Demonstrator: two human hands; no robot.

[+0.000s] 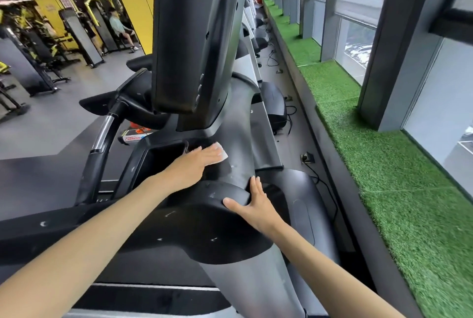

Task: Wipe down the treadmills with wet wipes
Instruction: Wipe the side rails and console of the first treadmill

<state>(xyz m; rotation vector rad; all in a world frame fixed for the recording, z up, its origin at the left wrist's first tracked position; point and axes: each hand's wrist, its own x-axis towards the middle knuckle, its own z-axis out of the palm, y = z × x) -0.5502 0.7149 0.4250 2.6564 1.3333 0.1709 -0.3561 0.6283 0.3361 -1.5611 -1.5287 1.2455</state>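
Note:
A black treadmill fills the middle of the view, its console (240, 164) sloping up to a tall screen housing (194, 43). My left hand (194, 165) lies flat with straight fingers on the console beside a cup recess (161, 161), pressing a white wet wipe (222, 156) that shows past the fingertips. My right hand (256, 205) rests on the rounded end of the black side handrail (204, 228), fingers straight over its edge and thumb spread to the left.
A curved handlebar (99, 143) rises at the left. More treadmills (252, 33) line up behind. An artificial grass ledge (384, 164) runs below the windows on the right, with cables and a floor socket (307, 157). Weight machines and a seated person (120, 28) are at far left.

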